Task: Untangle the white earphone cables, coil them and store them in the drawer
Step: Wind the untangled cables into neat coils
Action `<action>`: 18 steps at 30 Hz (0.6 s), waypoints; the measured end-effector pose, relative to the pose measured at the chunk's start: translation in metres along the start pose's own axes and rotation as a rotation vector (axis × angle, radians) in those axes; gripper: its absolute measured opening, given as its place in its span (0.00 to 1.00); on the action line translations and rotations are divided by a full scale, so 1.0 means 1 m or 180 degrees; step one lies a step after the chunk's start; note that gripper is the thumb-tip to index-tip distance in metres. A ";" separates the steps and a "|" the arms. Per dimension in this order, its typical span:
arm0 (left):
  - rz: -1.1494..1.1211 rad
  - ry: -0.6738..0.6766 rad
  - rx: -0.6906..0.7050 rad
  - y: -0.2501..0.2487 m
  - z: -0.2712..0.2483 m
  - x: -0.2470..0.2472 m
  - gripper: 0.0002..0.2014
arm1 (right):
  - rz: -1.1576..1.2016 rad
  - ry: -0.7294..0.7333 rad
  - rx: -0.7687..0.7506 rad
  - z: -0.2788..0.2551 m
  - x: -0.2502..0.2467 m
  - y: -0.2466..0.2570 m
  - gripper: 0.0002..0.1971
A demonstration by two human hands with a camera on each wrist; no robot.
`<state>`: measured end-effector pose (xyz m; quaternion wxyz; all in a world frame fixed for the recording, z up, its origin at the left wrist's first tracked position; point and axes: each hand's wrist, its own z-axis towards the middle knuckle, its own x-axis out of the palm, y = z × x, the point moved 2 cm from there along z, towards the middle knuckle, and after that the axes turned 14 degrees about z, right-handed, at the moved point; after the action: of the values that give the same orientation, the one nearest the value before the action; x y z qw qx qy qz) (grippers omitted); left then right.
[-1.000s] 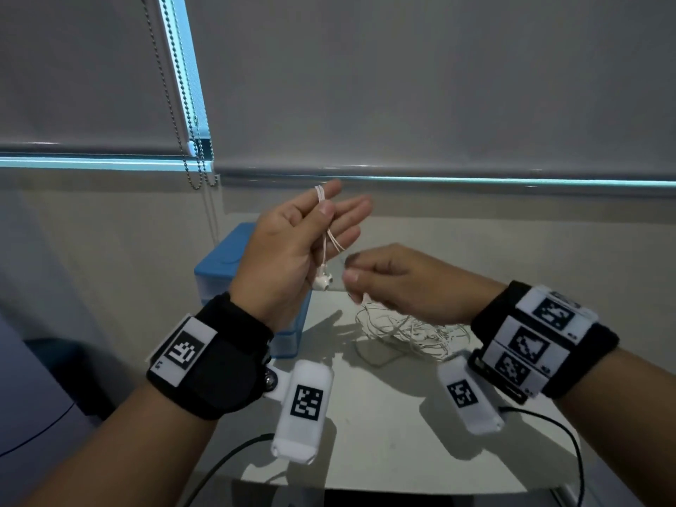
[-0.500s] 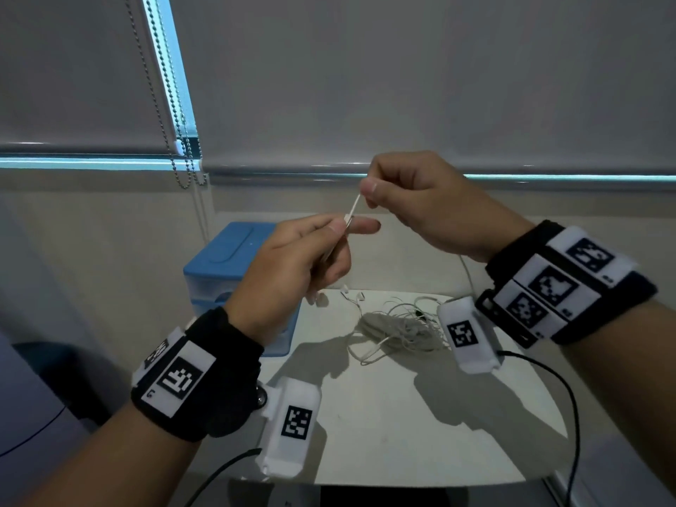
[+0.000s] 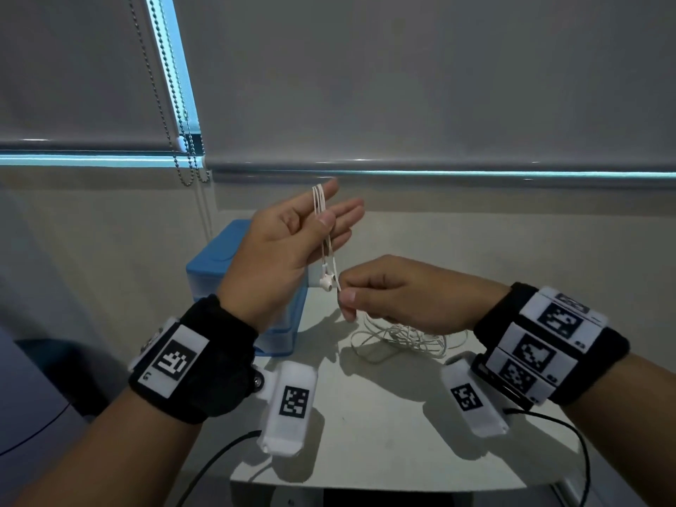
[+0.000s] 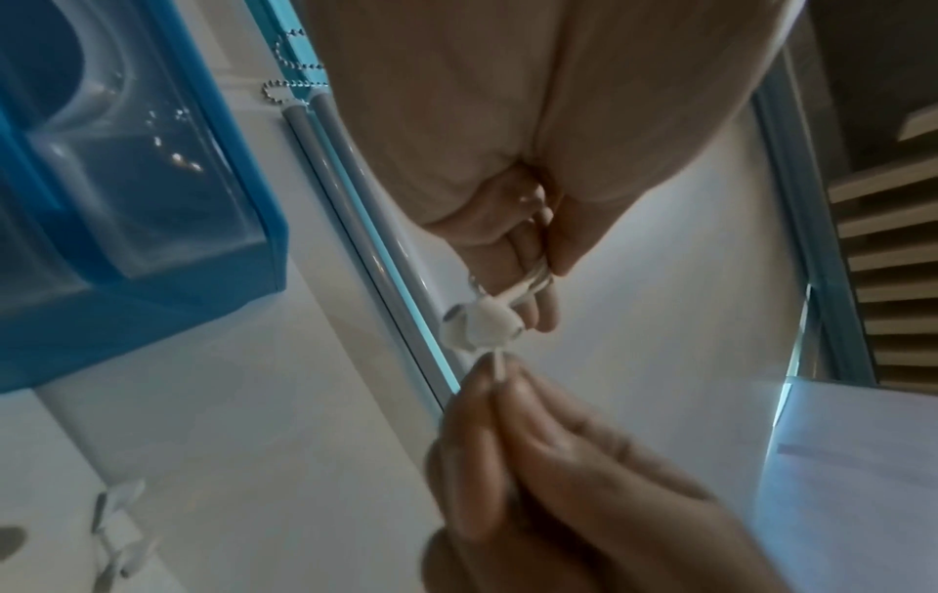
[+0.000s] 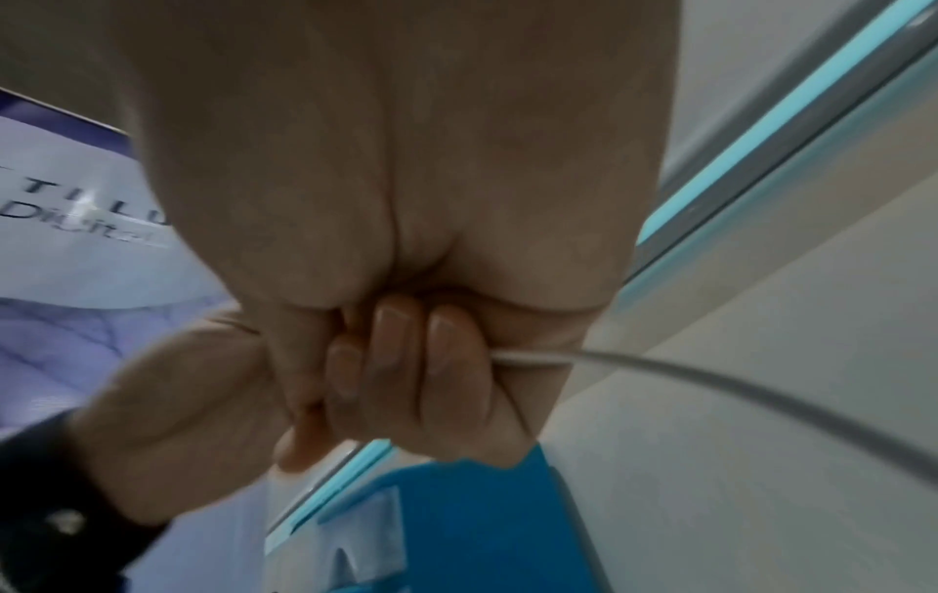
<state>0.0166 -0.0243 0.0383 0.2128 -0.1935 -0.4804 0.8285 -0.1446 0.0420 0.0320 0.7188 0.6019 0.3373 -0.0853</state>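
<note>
— How many hands are in the head view, and what are they doing?

— Two. The left hand [image 3: 289, 250], at centre frame, is raised with its fingers straight and close together, and several turns of white earphone cable [image 3: 321, 214] are looped over them; the thumb presses the strands against the fingers. The right hand [image 3: 398, 292], just right of centre and lower, pinches the same cable between thumb and forefinger, its other fingers curled under.

— And the earbuds?

— Two show hanging in a small cluster [image 3: 326, 280] below the left palm, just left of the right fingertips. In the left wrist view that cluster [image 4: 482, 325] sits mid-frame, and the right fingertips [image 4: 495, 385] nip a white stem right under it.

— Is all the cable off the table?

— No. One loose tangle of cable [image 3: 406, 340] lies on the white table [image 3: 384, 415], lower right of centre, beneath the right hand. The right wrist view shows one strand [image 5: 710, 377] leaving the curled fingers toward the right edge.

— Where's the drawer?

— One blue drawer unit [image 3: 234, 261] stands on the table at left of centre, behind the left wrist. Whether a drawer is open, I cannot tell.

— Anything else?

— Two grey roller blinds across the top of the frame, with bead chains [image 3: 183, 148] hanging at upper left.
</note>
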 end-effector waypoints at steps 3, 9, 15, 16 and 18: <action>0.0430 0.0002 -0.0047 0.002 0.000 0.001 0.24 | -0.0168 0.0256 -0.0052 -0.007 -0.002 0.019 0.14; 0.0958 0.0493 0.0006 0.006 -0.004 0.004 0.14 | -0.0024 -0.0763 -0.0573 -0.003 -0.046 0.038 0.12; 0.0611 0.0527 0.0022 -0.002 -0.001 0.002 0.18 | 0.0179 -0.1474 -0.0645 0.013 -0.060 0.013 0.14; 0.0514 0.0499 0.0059 -0.004 0.000 0.001 0.18 | 0.0319 -0.1449 -0.0617 0.015 -0.056 0.007 0.15; 0.0275 0.0372 0.0112 -0.008 0.003 -0.002 0.17 | 0.0550 -0.1336 -0.0522 0.016 -0.047 -0.004 0.15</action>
<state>0.0179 -0.0234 0.0468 0.2079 -0.2584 -0.4436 0.8326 -0.1761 0.0129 0.0567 0.8243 0.5372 0.1335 -0.1190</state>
